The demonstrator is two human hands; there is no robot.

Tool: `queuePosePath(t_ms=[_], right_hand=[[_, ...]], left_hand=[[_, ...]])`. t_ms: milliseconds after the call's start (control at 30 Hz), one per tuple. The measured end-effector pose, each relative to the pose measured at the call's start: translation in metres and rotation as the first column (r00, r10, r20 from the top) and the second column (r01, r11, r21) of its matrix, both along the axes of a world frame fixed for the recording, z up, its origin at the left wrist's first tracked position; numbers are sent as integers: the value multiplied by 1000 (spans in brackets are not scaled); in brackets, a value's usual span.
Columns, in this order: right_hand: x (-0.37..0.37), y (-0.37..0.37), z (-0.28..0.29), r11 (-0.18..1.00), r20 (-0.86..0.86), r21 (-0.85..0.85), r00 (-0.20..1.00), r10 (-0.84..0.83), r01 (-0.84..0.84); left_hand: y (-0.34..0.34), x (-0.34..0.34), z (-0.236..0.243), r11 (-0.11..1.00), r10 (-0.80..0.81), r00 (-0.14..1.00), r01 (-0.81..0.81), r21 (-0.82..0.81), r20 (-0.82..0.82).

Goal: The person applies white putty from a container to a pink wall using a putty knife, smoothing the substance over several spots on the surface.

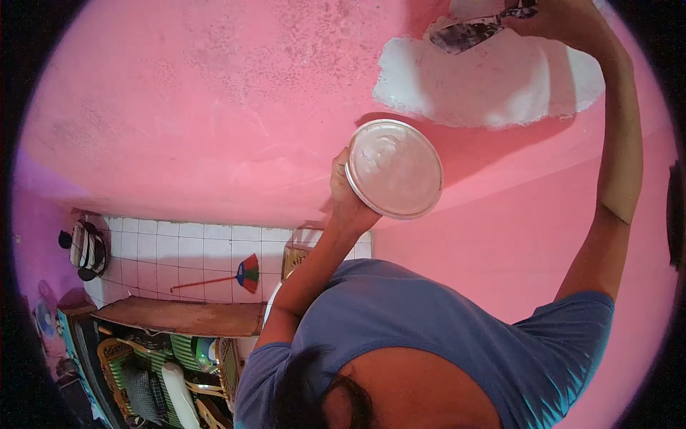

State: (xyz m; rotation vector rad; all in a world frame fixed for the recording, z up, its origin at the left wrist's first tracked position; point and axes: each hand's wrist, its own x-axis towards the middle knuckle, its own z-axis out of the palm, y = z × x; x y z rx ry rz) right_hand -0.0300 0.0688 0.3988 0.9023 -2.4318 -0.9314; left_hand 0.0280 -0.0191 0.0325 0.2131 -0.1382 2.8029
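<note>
High on the pink wall (236, 93), my right hand (564, 25) is closed around a putty knife (464, 36), whose dark, smeared blade lies over the top edge of a white putty patch (486, 82). My left hand (350, 200) grips the near-left side of a round, white-rimmed lid or shallow tub (395, 169), below the patch. A pale, smooth-looking layer with a small lump covers its face; its depth is hidden. The fingers under it are mostly out of sight.
Far below at left is a white tiled floor (171, 247) with a colourful broom (247, 273) on it. A brown wooden panel (179, 318) stands beside rattan furniture (114, 357). A second pink wall (493, 229) meets the first at right.
</note>
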Motion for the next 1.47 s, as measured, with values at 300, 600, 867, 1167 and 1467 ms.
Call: queuePosePath(t_ms=[300, 600, 867, 1167, 1467], right_hand=[[-28, -6, -50, 990, 114, 140, 993, -34, 18], [-35, -13, -11, 998, -51, 50, 998, -31, 34], [-27, -14, -31, 998, 43, 54, 999, 32, -34], [-45, -10, 6, 997, -37, 51, 998, 56, -54], [-21, -22, -12, 999, 41, 33, 999, -7, 6]], left_hand=[[2, -1, -1, 999, 27, 1000, -28, -27, -9], [0, -4, -3, 1000, -15, 999, 14, 10, 29], [3, -4, -2, 999, -24, 1000, 24, -35, 2], [0, -1, 5, 998, 0, 999, 3, -65, 43], [-3, 3, 4, 998, -47, 999, 47, -35, -1]])
